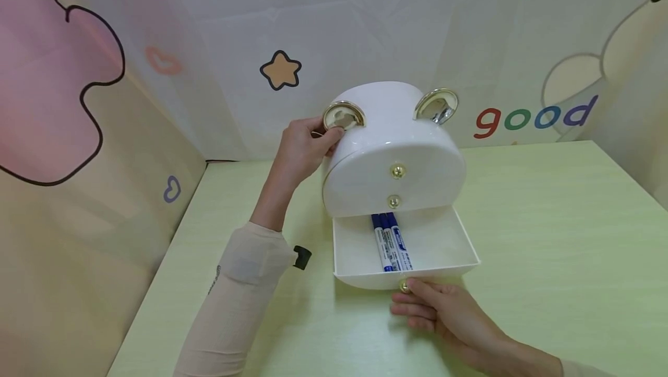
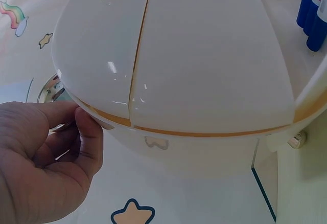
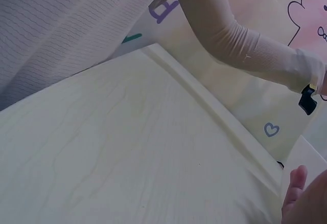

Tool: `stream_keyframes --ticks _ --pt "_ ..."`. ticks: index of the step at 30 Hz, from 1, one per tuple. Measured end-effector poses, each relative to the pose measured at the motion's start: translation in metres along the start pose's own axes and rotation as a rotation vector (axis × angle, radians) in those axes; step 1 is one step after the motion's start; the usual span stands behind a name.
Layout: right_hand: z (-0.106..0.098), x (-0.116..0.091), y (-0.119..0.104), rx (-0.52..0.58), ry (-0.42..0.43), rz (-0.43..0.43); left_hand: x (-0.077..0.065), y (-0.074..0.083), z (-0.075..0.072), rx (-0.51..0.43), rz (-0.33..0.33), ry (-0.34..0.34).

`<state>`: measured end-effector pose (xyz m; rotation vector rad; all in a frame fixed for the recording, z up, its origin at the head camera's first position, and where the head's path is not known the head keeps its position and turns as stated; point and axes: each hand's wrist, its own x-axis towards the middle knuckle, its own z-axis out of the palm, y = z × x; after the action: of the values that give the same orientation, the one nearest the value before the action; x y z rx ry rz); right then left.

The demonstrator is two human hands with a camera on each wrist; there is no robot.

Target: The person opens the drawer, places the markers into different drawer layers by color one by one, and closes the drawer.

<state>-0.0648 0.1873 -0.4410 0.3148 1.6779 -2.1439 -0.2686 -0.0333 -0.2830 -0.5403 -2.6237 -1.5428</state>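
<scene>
A white, round-topped desktop drawer box [image 1: 383, 159] with two gold-rimmed ears stands on the table. My left hand [image 1: 305, 148] grips its left ear [image 1: 343, 115], thumb and fingers curled at the ear's base. In the left wrist view, that hand [image 2: 56, 157] sits right at the box's edge. The bottom drawer [image 1: 438, 243] is pulled out, and several blue-capped markers [image 1: 388, 242] lie side by side inside it. At the drawer's front, my right hand [image 1: 451, 313] pinches the gold knob [image 1: 404, 286]. Only part of this hand [image 3: 306, 198] shows in the right wrist view.
Two more gold knobs, an upper knob [image 1: 398, 171] and a lower knob [image 1: 394, 201], sit on the box's closed front. The right ear [image 1: 437, 105] stands up at the top. Behind the pale green table [image 1: 553, 238] hangs a printed backdrop [image 1: 365, 29].
</scene>
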Motion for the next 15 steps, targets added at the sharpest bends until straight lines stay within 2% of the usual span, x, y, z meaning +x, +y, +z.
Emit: stream_keyframes --ticks 9,15 --pt "0.004 0.005 -0.002 0.052 0.016 -0.014 0.001 0.000 0.000 0.002 -0.018 -0.006" --pt "0.005 0.012 -0.006 0.069 0.075 -0.013 0.001 -0.001 -0.001 -0.001 -0.017 -0.004"
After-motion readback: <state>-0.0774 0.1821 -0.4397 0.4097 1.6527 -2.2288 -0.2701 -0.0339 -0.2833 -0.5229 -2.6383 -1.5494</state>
